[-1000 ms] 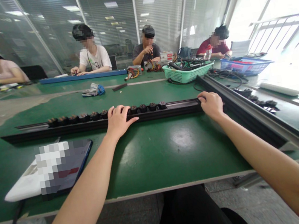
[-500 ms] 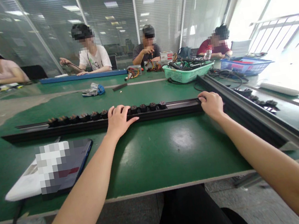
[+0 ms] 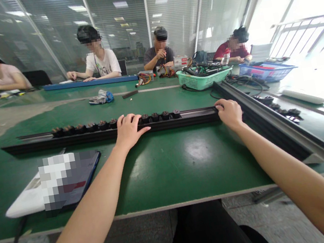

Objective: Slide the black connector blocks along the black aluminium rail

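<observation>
A long black metal channel [image 3: 187, 121] lies crosswise on the green table. Several round black socket modules [image 3: 91, 127] sit in a row along it. My left hand [image 3: 129, 132] grips the channel near its middle, fingers over the modules and thumb along the front wall; it hides the part beneath it. At the channel's right end, my right hand [image 3: 229, 113] is closed on the rim, with thumb and index finger together there. A second black channel [image 3: 270, 120] lies slantwise, just right of my right hand.
The green table [image 3: 164, 171] carries a white device [image 3: 31, 197] and a dark phone-like slab [image 3: 91, 170] at front left. Farther back are a grey-blue cloth glove [image 3: 101, 97], a green basket [image 3: 204, 79] of cables and a blue basket [image 3: 268, 72]. Several people sit across the table.
My hands and the channel stay where they were. Across the table, the person in the white shirt has lowered a raised hand to the tabletop.
</observation>
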